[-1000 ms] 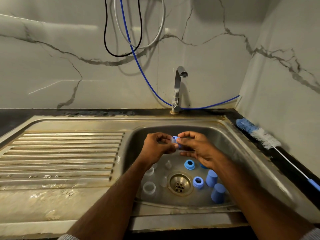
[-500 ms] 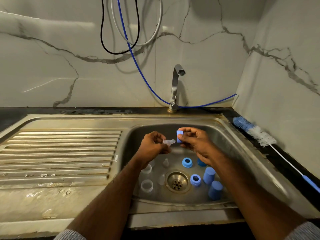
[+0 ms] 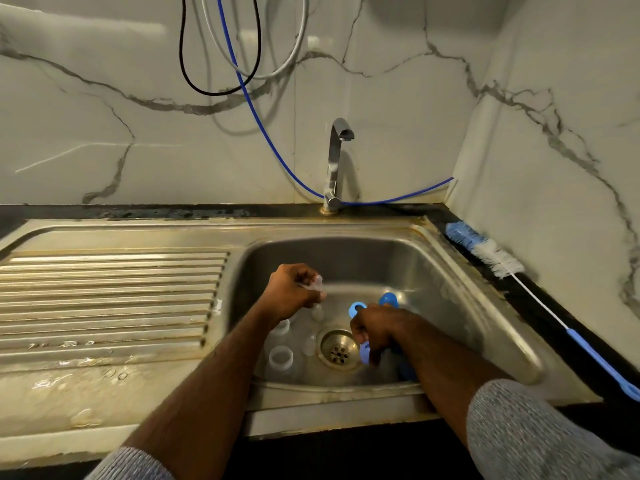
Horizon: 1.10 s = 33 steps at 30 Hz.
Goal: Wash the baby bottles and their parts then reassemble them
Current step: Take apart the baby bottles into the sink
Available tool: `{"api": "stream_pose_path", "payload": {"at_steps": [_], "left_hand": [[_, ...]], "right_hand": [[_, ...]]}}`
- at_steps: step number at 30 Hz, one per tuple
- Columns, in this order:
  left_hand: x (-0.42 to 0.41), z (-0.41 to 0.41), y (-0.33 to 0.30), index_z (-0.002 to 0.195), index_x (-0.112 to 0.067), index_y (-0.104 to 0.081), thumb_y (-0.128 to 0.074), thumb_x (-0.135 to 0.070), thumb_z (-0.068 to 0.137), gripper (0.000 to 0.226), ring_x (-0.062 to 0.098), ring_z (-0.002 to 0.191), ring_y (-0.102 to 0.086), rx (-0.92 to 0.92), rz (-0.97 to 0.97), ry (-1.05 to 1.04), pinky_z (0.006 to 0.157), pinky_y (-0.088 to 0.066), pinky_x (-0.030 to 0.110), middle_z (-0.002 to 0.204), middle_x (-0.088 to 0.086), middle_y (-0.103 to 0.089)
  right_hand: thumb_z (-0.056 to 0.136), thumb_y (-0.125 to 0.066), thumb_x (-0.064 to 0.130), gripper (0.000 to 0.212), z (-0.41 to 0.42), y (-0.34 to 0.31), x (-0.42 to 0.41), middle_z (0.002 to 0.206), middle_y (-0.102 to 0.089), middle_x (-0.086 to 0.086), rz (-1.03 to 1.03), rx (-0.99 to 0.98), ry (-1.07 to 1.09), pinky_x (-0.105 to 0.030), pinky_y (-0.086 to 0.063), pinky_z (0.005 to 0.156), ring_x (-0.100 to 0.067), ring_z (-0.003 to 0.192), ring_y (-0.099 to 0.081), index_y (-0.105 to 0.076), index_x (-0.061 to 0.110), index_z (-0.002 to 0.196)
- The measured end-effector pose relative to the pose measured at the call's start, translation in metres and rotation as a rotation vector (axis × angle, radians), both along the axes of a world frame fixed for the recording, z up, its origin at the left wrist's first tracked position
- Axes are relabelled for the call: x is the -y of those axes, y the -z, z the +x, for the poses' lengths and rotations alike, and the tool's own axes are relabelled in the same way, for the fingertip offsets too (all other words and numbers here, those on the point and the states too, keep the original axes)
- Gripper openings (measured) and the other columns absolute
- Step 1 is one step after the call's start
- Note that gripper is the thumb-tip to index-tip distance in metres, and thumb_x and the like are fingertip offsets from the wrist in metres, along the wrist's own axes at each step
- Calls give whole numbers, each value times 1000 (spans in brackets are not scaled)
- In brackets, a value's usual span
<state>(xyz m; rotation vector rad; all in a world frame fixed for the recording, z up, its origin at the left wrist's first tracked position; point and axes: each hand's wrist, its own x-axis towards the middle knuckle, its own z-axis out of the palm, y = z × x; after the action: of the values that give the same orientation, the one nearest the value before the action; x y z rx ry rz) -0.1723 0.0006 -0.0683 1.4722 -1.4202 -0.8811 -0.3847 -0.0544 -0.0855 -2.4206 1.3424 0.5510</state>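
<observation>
Clear silicone teat (image 3: 316, 285) – pinched in left hand (image 3: 294, 294), above sink basin, tip up and toward the right. Blue collar ring (image 3: 364, 353) in right hand (image 3: 375, 332), low, just right of drain. Second blue ring (image 3: 356, 308) flat on basin floor beyond that hand; blue cap (image 3: 388, 298) just behind it – partly hidden. Two clear bottles (image 3: 281, 356) on basin floor left of drain, open necks showing. Two small clear teats (image 3: 317, 311) lie between bottles and drain.

Home kitchen, steel sink (image 3: 450, 271), tap (image 3: 337, 161), marble walls (image 3: 104, 116)
</observation>
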Motion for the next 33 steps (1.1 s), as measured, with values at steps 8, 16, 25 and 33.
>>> {"api": "stream_pose_path", "payload": {"at_steps": [8, 16, 25, 33], "left_hand": [[5, -2, 1, 103, -11, -70, -81, -6, 81, 25, 17, 79, -75, 29, 22, 26, 63, -59, 24, 94, 9, -73], [9, 0, 1, 101, -12, -69, -81, -9, 82, 23, 17, 80, -75, 44, 44, 67, 61, -58, 23, 93, 8, -74], [12, 0, 5, 98, -15, -67, -86, -5, 75, 32, 16, 79, -73, 110, 58, 30, 60, -58, 22, 92, 4, -71], [16, 2, 9, 89, -15, -70, -89, -11, 72, 26, 14, 75, -72, 252, 92, 43, 58, -59, 21, 89, 1, -72]], "right_hand": [[74, -67, 14, 30, 9, 15, -1, 115, -65, -10, 91, -93, 169, -33, -50, 88, -23, 105, -62, -68, 13, 104], [82, -72, 6, 30, 5, 23, 5, 122, -65, -8, 136, -101, 161, -24, -47, 76, -16, 92, -57, -69, 13, 111], [76, -84, 13, 27, -3, 6, 9, 90, -67, 1, 85, 241, 68, -25, -55, 71, -16, 85, -66, -72, 20, 99], [86, -77, 11, 22, 18, -13, 3, 93, -72, -7, 17, 1035, 156, -31, -61, 71, -24, 77, -72, -71, 15, 107]]}}
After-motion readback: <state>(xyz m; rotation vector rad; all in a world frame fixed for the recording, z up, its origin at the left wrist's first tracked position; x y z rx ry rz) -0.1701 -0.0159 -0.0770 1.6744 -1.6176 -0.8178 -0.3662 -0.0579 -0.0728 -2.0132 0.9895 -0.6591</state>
